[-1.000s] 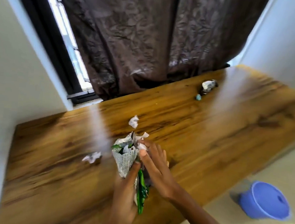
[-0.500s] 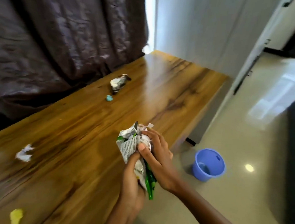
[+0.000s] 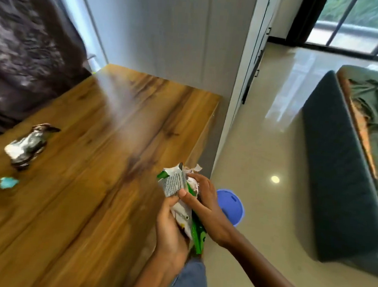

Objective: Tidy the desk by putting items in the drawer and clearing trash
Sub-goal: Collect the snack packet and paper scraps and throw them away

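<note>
Both hands hold one bundle of crumpled trash (image 3: 175, 184): white printed paper and green wrappers. My left hand (image 3: 172, 228) grips its lower part from beneath, and my right hand (image 3: 204, 201) closes over its top and right side. The bundle hangs above the right front edge of the wooden desk (image 3: 85, 180). A blue bin (image 3: 233, 205) stands on the floor just right of my hands, partly hidden by them. A crumpled silver and brown wrapper (image 3: 28, 146) lies on the desk at the left. A small teal scrap (image 3: 8, 182) lies just in front of it.
A dark curtain (image 3: 26, 46) hangs behind the desk and a white wall (image 3: 170, 28) closes its far end. To the right is glossy floor (image 3: 273, 150), then a dark green bed frame (image 3: 335, 168) with rumpled sheets.
My view has swung right. The trash bundle and both hands moved from over the middle of the desk to its right edge, close to the blue bin. The grip is unchanged.
</note>
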`<state>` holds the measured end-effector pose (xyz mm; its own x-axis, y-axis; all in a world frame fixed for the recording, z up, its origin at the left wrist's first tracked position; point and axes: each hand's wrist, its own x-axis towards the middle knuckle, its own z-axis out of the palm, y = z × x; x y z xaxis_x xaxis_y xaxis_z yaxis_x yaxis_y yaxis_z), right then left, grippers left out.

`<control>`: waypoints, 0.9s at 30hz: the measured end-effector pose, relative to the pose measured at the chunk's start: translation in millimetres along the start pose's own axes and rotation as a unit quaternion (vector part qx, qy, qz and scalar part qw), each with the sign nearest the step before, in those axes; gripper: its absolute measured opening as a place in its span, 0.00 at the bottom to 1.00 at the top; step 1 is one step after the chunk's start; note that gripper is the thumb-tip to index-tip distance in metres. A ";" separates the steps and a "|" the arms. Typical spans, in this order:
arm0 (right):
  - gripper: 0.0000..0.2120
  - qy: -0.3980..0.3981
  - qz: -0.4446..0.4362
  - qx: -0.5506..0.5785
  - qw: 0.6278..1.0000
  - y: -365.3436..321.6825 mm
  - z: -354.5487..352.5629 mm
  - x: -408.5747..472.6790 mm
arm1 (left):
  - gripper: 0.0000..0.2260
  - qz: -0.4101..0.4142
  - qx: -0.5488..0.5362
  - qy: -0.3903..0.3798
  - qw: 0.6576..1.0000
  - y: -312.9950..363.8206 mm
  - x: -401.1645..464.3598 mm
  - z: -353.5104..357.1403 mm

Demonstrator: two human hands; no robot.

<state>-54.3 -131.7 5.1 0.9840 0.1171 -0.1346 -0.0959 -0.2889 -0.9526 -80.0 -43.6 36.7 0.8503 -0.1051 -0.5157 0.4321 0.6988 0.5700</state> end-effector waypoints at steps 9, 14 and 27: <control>0.19 -0.085 0.241 0.187 0.949 73.1 -105.6 110.9 | 0.18 -0.109 0.075 0.029 0.991 -63.1 157.5 42.5; 0.25 -0.084 0.313 0.169 0.931 125.3 -129.5 138.4 | 0.20 -0.196 0.155 0.074 0.965 -118.4 225.0 23.1; 0.23 -0.119 0.429 0.026 0.895 330.0 -169.3 221.1 | 0.05 -0.156 0.136 0.280 0.937 -271.8 332.5 13.4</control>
<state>157.1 -362.0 -292.8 0.4855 0.0748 -0.8710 -0.8136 -0.3259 -0.4815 89.3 -278.0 -281.1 0.4115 0.1676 -0.8959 0.7585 0.4820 0.4385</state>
